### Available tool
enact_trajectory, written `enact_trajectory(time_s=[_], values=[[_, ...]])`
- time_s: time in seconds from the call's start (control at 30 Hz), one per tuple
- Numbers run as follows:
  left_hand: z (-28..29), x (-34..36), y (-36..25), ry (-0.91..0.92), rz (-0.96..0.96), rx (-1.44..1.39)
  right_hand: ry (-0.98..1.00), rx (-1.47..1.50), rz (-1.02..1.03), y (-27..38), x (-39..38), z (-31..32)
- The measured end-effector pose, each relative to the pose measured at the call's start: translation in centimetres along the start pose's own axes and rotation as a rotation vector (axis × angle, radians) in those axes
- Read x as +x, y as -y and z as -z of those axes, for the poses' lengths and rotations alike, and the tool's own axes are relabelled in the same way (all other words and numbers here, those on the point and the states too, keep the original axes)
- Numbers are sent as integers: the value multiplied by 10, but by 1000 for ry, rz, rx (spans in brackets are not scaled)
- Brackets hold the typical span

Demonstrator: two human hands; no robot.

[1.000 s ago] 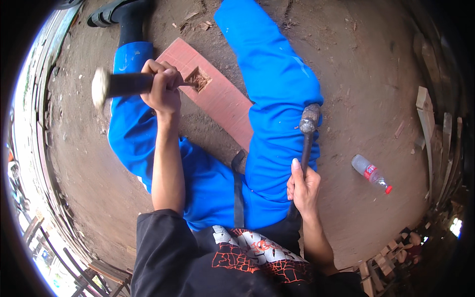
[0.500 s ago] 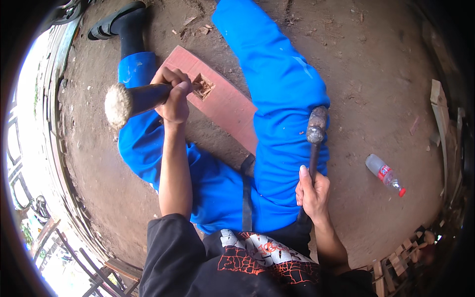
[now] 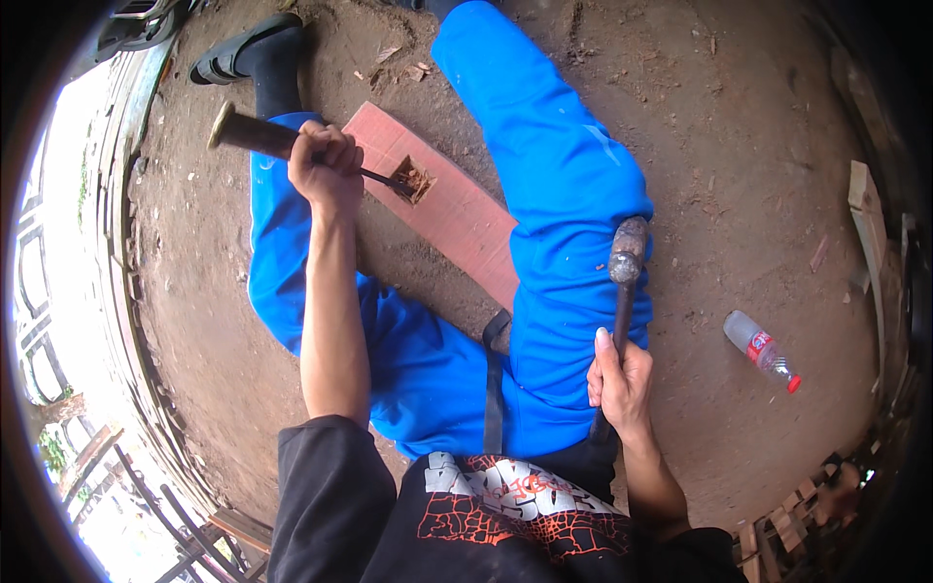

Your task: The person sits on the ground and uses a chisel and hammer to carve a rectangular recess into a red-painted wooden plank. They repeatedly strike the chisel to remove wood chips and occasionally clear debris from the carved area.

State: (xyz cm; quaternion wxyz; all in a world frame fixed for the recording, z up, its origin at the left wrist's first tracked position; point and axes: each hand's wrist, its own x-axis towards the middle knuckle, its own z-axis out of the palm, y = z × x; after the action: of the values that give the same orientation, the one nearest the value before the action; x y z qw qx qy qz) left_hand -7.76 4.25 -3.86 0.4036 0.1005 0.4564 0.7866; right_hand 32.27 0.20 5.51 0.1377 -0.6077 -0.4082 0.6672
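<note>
My left hand (image 3: 328, 167) is wrapped round a chisel, whose dark thick handle (image 3: 255, 134) sticks out to the left. Its thin blade (image 3: 385, 181) slants down to the right, with the tip at a square hole (image 3: 412, 181) holding wood chips. That hole is cut in a reddish wooden plank (image 3: 457, 228), lying between my legs and partly hidden under my right thigh. Closed round the shaft of a ball-peen hammer (image 3: 627, 255), my right hand (image 3: 620, 381) rests by my right thigh. The hammer's head lies against the blue trouser leg near the knee.
A clear plastic bottle (image 3: 761, 350) with a red cap lies on the dirt floor to the right. Wood offcuts (image 3: 792, 520) are heaped at the lower right, and a pale board (image 3: 865, 209) stands at the right edge. Wood chips (image 3: 416, 72) are scattered beyond the plank.
The chisel has tilted from pointing toward me to lying lower and more sideways, so its blade now shows. My left hand has shifted slightly left; the right hand keeps the hammer in place.
</note>
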Motion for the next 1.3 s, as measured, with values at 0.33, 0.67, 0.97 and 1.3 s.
enact_trajectory(time_s=[0.33, 0.67, 0.97, 1.3], values=[[-35, -55, 29, -454, -529, -1, -1, -25, 13, -1, -2, 0], [-64, -65, 26, -562, -610, 71, -23, -63, 21, -1, -3, -5], [-54, -71, 26, -245, -488, 263, -40, -49, 11, 0, -3, -6], [-50, -28, 41, 77, -908, 859, -11, -34, 20, -4, -1, -3]])
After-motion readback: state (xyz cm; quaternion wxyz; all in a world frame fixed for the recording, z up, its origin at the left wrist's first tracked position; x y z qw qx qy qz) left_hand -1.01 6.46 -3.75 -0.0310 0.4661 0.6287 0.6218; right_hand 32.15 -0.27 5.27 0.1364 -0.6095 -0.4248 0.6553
